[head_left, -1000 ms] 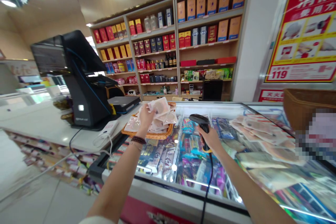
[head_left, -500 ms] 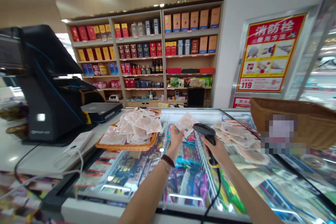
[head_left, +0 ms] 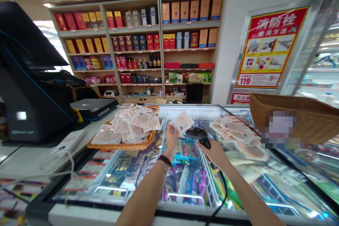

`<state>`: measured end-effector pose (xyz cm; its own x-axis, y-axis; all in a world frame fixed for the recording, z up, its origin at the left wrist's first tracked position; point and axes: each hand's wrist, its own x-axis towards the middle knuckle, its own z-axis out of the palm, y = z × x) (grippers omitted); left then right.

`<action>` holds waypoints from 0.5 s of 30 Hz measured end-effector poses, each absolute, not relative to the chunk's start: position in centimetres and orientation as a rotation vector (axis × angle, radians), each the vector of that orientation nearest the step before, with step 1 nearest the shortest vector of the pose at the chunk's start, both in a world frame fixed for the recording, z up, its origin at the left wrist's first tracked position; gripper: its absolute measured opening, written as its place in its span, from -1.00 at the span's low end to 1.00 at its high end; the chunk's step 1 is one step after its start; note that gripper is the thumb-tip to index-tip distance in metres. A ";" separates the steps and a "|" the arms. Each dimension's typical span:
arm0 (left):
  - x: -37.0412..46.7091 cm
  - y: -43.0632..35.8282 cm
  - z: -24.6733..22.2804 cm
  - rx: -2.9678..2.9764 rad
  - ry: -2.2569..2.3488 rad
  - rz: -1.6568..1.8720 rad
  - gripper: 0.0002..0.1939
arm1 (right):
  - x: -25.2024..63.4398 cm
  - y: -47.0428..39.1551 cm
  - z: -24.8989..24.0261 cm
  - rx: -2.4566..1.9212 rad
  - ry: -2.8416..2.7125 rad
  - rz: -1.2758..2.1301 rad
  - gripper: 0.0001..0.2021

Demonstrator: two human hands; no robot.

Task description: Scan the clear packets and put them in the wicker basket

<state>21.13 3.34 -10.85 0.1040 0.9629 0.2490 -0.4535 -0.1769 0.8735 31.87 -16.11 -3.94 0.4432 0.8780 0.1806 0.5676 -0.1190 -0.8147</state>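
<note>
Pinched at its lower left corner, a clear flat food packet (head_left: 182,123) is in my left hand (head_left: 171,137), raised above the glass top of the freezer. My right hand (head_left: 212,152) is wrapped round the handle of a black barcode scanner (head_left: 197,133), whose head points left, close to the packet. A cable hangs from the scanner towards me. Left of my hands, a wicker basket (head_left: 120,146) holds a heap of similar packets (head_left: 135,122). More such packets (head_left: 238,132) lie spread on the glass to the right.
The chest freezer (head_left: 106,203) holds colourful wrapped goods in wire baskets under its glass. At the left stand a dark checkout terminal (head_left: 31,77), a flat black device (head_left: 94,107) and a white box (head_left: 69,143). A brown basket (head_left: 293,107) is at the right; shelves of boxes rise behind.
The packet and my left hand have shifted slightly left. The scanner has moved left too and its head now sits lower, near the packet's edge. The whole view has swung a little.
</note>
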 end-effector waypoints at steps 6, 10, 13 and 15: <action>21.0 3.1 -10.8 1.108 0.654 1.398 -0.68 | 32.1 -16.2 -4.0 -1.788 -1.214 0.453 -0.66; 21.1 3.4 -11.0 1.162 0.686 1.377 -0.67 | 32.8 -16.2 -3.9 -1.723 -1.156 0.471 -0.63; 21.9 3.8 -11.1 1.148 0.716 1.352 -0.67 | 34.4 -16.8 -3.2 -1.692 -1.080 0.447 -0.64; 23.1 4.1 -11.1 1.136 0.704 1.329 -0.70 | 36.0 -17.6 -2.6 -1.678 -1.045 0.412 -0.66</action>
